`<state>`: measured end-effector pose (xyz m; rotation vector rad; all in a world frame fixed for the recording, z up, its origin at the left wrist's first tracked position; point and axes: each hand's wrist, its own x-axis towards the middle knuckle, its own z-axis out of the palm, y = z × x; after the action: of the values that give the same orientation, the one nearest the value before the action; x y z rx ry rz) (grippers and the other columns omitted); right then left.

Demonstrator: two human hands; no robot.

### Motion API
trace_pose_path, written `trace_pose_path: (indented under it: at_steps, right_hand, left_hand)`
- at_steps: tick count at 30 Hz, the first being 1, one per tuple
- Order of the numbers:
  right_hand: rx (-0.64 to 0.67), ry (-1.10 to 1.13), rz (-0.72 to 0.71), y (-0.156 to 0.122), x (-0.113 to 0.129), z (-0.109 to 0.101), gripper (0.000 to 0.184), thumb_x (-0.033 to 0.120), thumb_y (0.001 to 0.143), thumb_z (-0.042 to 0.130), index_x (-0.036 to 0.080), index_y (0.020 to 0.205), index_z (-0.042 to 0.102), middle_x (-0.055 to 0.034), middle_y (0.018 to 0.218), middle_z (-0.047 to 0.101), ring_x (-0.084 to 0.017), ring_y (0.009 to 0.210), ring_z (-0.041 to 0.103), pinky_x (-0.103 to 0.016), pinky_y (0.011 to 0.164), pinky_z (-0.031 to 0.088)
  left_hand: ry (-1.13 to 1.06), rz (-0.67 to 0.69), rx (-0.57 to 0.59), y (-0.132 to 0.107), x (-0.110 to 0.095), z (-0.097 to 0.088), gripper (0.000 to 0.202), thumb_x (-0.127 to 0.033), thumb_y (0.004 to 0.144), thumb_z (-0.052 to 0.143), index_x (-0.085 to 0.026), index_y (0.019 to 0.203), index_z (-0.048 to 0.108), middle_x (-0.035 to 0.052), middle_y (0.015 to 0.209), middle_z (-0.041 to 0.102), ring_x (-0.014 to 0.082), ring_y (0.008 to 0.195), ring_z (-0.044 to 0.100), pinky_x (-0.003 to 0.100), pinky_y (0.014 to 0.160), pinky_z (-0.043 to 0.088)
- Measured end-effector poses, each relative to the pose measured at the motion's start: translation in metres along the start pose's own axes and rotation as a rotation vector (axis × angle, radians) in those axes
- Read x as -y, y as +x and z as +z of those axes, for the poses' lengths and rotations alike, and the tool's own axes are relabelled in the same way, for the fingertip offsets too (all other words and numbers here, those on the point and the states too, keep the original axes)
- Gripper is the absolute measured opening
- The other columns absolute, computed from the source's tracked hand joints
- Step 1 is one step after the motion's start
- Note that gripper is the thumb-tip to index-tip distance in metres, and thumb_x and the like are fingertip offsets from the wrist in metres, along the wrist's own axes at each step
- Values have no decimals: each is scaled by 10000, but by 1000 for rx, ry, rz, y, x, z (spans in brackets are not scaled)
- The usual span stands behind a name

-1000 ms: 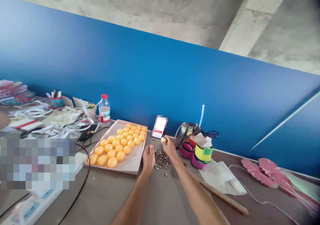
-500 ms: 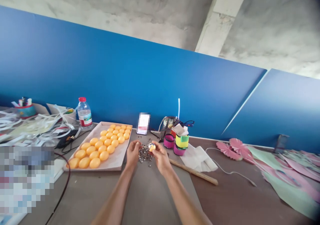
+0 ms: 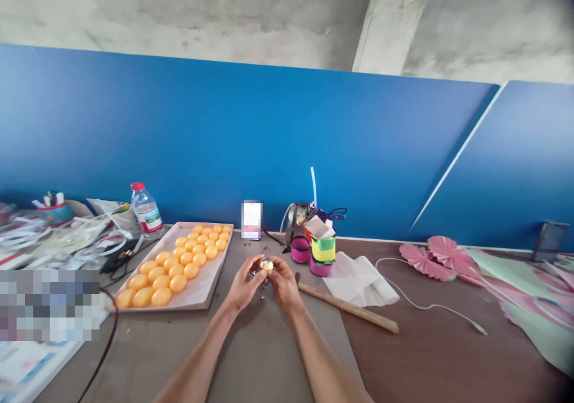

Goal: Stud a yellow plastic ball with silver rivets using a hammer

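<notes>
I face a long blue partition [image 3: 251, 134] that stands behind the worktop [image 3: 430, 355]. On the worktop, left of both hands, lies a shallow pale tray [image 3: 192, 292] holding rows of orange balls [image 3: 178, 283]. A white sheet [image 3: 359, 283] lies over to the right, with pink folded-paper pieces [image 3: 448, 259] farther out. A wooden stick [image 3: 350, 308] slants away from beside my right hand [image 3: 283, 282], and a red-capped bottle [image 3: 146, 211] leans at the tray's far left corner in this view. My left hand [image 3: 243, 286] meets the right near the middle, their fingertips almost closed together. Beyond them stand purple and yellow rolls [image 3: 323, 250] and an upright screen [image 3: 251, 220], its display pixelated. Between the fingertips sits a small round piece [image 3: 268, 265], silvery above and yellow below. My right hand pinches it; the left thumb is right against its lower side, but I cannot tell whether the left grips it. Directly beneath, partly hidden by the fingers, lie tiny metallic bits [image 3: 264, 284].
</notes>
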<state>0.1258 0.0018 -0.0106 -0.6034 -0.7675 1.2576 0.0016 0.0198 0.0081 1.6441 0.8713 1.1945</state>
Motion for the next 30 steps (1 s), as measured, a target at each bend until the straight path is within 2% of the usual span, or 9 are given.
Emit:
trace_pose_path:
  at_steps: [5,8,10,13,15,18,22,26,30]
  right_hand:
    - [-28,-60,13,2,-1,-3,326,279,629,691,216,944,634,-22,916,665,-174,841,602,-318,806,448]
    - [-19,-139,-20,3,-2,-5,362,300,635,675,226,986,630,-28,963,663,-188,875,601,-334,820,446]
    - [-50,-229,-53,3,-2,-9,354,300,649,650,228,995,624,-25,956,659,-176,813,608,-324,774,460]
    - [-138,-475,-140,3,1,-15,289,297,687,588,197,956,630,-35,869,657,-159,693,591,-307,685,466]
    - [-176,-711,-235,1,4,-18,216,262,719,541,182,890,646,-45,830,655,-172,726,582,-306,703,453]
    - [-72,-1029,-333,-6,6,-15,223,164,761,454,192,855,654,-55,836,646,-183,794,574,-306,759,425]
    - [98,-1361,-315,-18,5,-5,323,70,722,438,211,940,630,-63,863,605,-192,822,549,-300,776,401]
    - [94,-1571,-259,-21,1,-2,344,68,712,459,199,996,604,-86,903,573,-201,826,528,-297,767,386]
    - [92,-1675,-208,-18,-3,-3,240,91,727,479,198,878,631,-92,851,578,-204,774,530,-301,723,368]
  left_hand:
    - [127,69,-29,0,0,5,398,-309,719,599,-201,1098,545,77,1065,587,207,982,554,347,885,420]
    - [16,-5,-55,2,2,4,368,-341,732,585,-189,1065,544,79,1033,603,209,940,574,347,839,450]
    - [-92,-41,-125,3,4,2,393,-354,722,596,-182,1070,535,84,1047,603,216,967,568,348,848,448]
    - [-302,-91,-215,5,7,-5,447,-352,709,610,-180,1110,506,80,1027,606,207,939,581,353,850,448]
    - [-486,-139,-225,8,7,-9,485,-335,702,616,-195,1145,476,67,990,606,190,856,607,361,808,468]
    - [-629,-183,-252,10,6,-14,494,-301,679,632,-205,1140,482,30,882,598,148,749,609,319,732,484]
    - [-552,-225,-311,13,10,-16,501,-313,655,650,-192,1119,506,8,804,574,97,643,569,238,615,462]
    - [-380,-214,-282,13,21,-11,504,-329,649,643,-171,1110,517,18,813,576,107,647,564,249,619,467]
    - [-191,-167,-235,11,29,-5,469,-274,644,631,-172,1089,525,54,950,581,144,769,575,273,694,472]
